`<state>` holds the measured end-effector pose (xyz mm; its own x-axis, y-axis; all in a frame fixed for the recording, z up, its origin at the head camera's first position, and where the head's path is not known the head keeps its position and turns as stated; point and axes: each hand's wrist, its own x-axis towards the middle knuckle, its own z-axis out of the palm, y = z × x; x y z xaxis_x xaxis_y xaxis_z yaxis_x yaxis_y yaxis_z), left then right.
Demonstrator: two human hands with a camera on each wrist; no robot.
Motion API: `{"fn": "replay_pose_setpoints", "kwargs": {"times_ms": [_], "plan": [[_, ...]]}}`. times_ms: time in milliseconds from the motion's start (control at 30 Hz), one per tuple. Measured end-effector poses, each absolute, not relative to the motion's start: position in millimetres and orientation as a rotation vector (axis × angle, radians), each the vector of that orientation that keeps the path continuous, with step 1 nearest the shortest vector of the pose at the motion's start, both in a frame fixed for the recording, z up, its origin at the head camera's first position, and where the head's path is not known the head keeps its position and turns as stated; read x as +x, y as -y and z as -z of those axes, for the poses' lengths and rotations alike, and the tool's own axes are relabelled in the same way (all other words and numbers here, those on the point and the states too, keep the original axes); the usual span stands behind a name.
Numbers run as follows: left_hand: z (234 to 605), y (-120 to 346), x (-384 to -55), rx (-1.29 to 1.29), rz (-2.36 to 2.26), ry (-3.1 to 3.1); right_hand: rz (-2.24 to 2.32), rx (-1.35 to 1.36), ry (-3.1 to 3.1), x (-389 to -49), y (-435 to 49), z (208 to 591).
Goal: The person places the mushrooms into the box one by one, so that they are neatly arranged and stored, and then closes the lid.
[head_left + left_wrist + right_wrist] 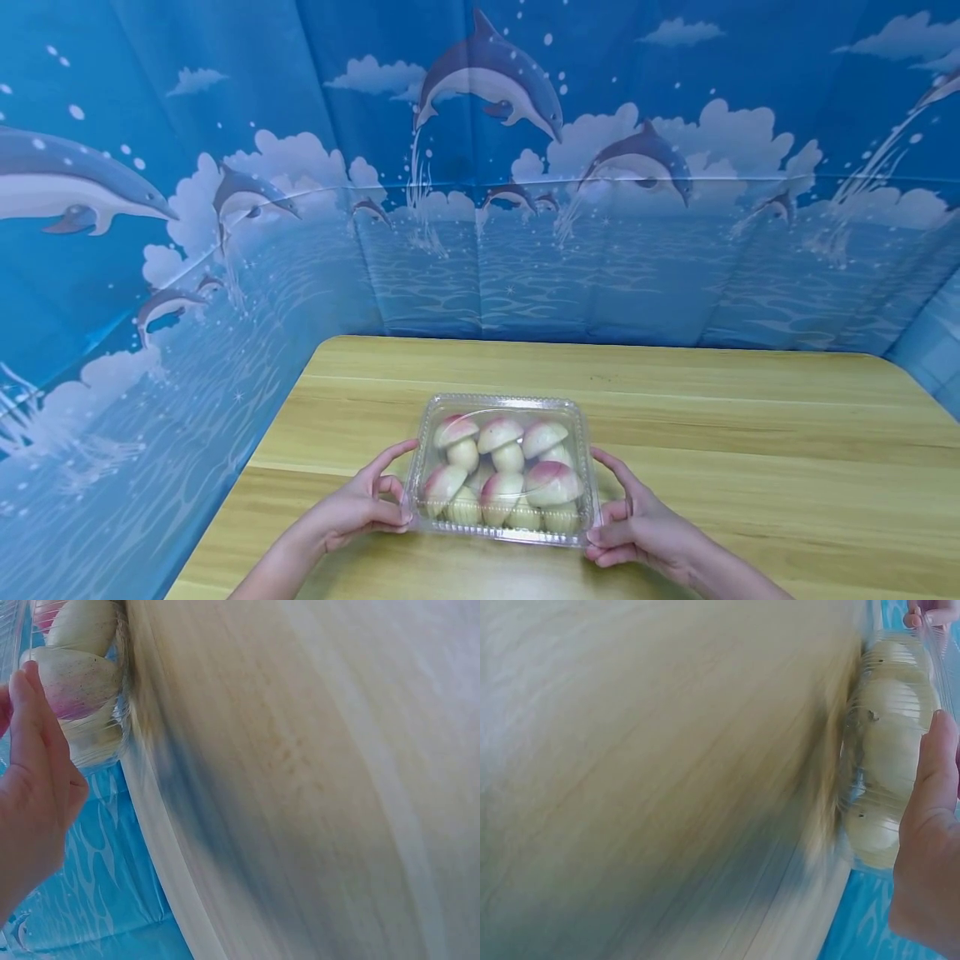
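Observation:
A clear plastic clamshell box [506,535] with ribbed edges is held between both hands over the front middle of the table. Inside lie several mushroom-shaped pieces [500,435] with pale stems and pink-tinged caps, in two rows. My left hand [352,507] grips the box's left edge between thumb and fingers. At the opposite edge, my right hand [651,533] pinches the near right corner. The left wrist view has the left hand [37,780] at the box's side; the right wrist view has the right hand [930,832] there. Whether the base touches the table cannot be told.
The wood-grained table [750,450] has rounded far corners and extends right and behind the box. A blue curtain [480,275] printed with dolphins, clouds and waves hangs along the table's back and left sides.

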<state>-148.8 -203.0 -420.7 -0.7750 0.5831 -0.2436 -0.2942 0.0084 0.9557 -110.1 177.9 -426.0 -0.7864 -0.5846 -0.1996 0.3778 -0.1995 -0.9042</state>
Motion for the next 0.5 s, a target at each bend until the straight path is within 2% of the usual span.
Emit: {"fn": "replay_pose_setpoints", "kwargs": {"times_ms": [233, 500], "plan": [[420.6, 202.9, -149.5, 0.302, -1.821, -1.686, 2.013, -0.259, -1.394, -113.0, -181.9, 426.8], [418.6, 208.6, -150.6, 0.428, -1.748, -1.678, 1.976, -0.296, -1.437, -117.1, -189.0, 428.3]]}}
